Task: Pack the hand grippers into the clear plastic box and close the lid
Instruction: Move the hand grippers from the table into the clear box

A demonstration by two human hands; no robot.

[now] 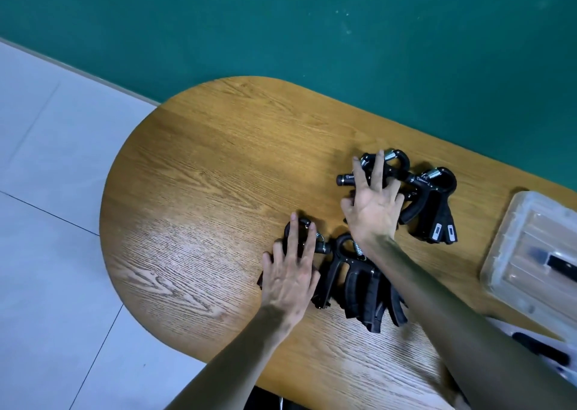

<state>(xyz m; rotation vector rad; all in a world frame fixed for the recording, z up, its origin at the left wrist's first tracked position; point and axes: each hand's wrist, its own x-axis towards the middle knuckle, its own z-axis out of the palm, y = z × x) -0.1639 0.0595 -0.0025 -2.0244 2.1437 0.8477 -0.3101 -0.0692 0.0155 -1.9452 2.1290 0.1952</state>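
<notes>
Several black hand grippers with metal springs lie in two clusters on the wooden table (203, 175). My left hand (288, 273) lies flat with straight fingers on a gripper (304, 227) of the near cluster; more grippers (359, 281) lie just right of it. My right hand (373, 203) rests spread over the far cluster, fingers on one gripper (396, 159), with another gripper (437, 203) beside it to the right. The clear plastic box (527, 253) stands at the right edge of the view with its lid on.
The table's rounded end lies to the left, with pale floor tiles (46, 191) beyond it. A green wall (281, 19) runs behind the table. A white object with black parts (543, 350) sits at the near right, below the box.
</notes>
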